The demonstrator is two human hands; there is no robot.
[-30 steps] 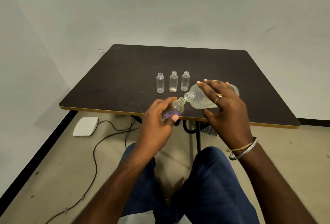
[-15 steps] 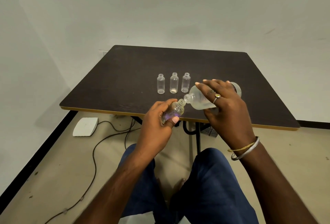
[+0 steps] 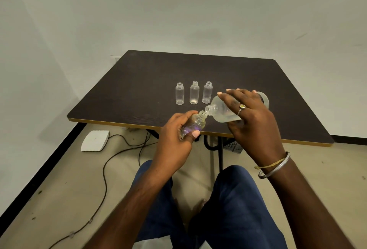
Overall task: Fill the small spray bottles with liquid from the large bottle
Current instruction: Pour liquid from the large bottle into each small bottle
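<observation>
My left hand (image 3: 174, 143) grips a small clear bottle (image 3: 195, 124) tilted to the right, its open neck up near the table's front edge. My right hand (image 3: 252, 121) holds the large clear bottle (image 3: 220, 110) on its side, mouth pointing left and touching the small bottle's neck. Liquid lies in the large bottle's lower side. Three more small uncapped bottles stand upright in a row on the dark table (image 3: 139, 82): left (image 3: 179, 96), middle (image 3: 194, 95), right (image 3: 207, 95).
The table's front edge has a tan trim (image 3: 119, 122). A white flat device (image 3: 95, 141) with a dark cable (image 3: 105, 171) lies on the floor at the left. My knees in blue trousers (image 3: 234, 205) sit below the table. White walls stand behind and to the left.
The large bottle's mouth has come down to the left and now meets the small bottle's neck. Both hands have stayed in nearly the same place.
</observation>
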